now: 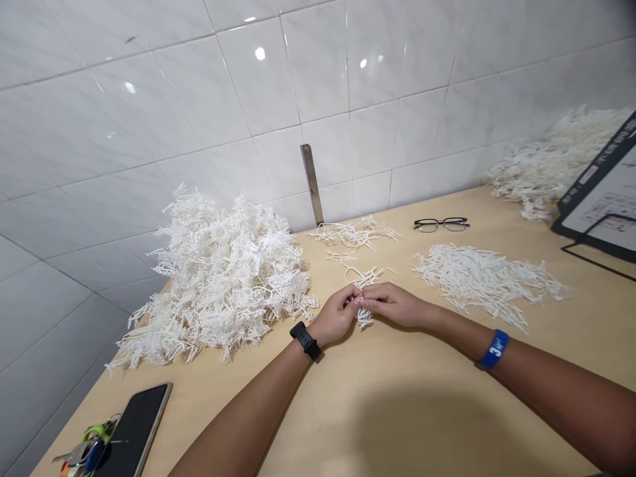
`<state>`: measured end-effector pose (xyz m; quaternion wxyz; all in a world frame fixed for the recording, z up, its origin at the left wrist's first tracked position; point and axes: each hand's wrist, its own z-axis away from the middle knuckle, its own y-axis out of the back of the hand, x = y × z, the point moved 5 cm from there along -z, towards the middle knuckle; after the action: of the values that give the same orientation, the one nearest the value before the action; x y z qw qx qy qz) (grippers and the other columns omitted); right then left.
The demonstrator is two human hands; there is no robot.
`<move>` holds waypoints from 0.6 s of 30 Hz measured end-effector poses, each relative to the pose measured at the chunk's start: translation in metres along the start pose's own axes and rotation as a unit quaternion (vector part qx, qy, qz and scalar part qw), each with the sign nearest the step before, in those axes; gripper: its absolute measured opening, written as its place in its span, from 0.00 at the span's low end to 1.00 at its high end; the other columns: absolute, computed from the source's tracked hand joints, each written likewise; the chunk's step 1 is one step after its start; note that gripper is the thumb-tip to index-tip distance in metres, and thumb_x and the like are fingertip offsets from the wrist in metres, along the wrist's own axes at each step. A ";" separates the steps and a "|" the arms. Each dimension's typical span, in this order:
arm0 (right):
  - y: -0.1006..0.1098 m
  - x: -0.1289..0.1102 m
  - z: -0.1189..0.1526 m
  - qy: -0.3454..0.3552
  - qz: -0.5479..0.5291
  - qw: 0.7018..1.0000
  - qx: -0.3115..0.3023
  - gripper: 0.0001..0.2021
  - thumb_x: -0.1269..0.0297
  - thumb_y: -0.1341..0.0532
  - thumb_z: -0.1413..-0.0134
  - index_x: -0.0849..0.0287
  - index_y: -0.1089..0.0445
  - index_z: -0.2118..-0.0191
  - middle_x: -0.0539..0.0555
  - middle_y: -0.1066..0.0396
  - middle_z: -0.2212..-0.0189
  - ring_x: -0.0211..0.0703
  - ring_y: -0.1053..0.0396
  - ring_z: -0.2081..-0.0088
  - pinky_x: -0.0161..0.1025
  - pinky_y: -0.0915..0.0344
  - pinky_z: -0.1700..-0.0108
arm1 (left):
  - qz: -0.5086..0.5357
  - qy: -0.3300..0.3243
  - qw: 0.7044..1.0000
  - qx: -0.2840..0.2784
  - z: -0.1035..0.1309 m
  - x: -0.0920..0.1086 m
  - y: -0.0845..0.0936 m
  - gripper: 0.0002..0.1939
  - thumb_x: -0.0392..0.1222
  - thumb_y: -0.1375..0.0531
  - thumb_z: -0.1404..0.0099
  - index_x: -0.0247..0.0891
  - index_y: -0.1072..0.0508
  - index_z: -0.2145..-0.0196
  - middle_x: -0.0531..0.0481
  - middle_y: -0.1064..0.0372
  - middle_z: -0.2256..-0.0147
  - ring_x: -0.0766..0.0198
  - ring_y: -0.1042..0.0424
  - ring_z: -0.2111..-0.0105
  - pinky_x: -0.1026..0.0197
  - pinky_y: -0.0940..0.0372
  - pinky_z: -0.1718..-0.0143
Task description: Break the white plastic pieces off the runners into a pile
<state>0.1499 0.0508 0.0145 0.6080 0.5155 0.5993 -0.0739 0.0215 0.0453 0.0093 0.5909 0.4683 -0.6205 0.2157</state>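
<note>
Both hands meet over the middle of the table, fingertips pinched together. My left hand (336, 314), with a black watch on its wrist, is closed on a small branched white plastic piece (365, 319). My right hand (395, 303) pinches the same piece from the other side; a blue band circles that forearm. The piece's fringed end hangs below the fingers, and its middle is hidden by them. Just beyond the hands lie loose white branched strands (365, 277). Left of them rises a big heap of white branched pieces (228, 278); to the right spreads a flat pile of short white pieces (487, 278).
Thin white scraps (355, 233) lie near the tiled wall (318, 79), beside a metal bracket (311, 182). Eyeglasses (441, 224) rest behind the flat pile. Another white heap (561, 159) and a dark-framed board (603, 199) stand far right. A phone (132, 430) and keys (79, 454) lie front left.
</note>
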 end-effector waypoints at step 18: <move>0.083 0.055 0.020 -0.235 0.110 0.914 0.313 0.24 0.49 0.45 0.43 0.56 0.51 0.82 0.45 0.52 0.84 0.35 0.52 0.79 0.36 0.53 0.75 | 0.230 0.054 0.948 0.212 -0.002 -0.027 0.022 0.18 0.55 0.38 0.39 0.37 0.36 0.70 0.56 0.43 0.75 0.70 0.43 0.76 0.67 0.44 0.74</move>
<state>0.2363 0.1036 0.0100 0.5428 0.7100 0.3248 -0.3095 0.0006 0.0662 -0.0092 0.4453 0.4151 -0.6182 0.4972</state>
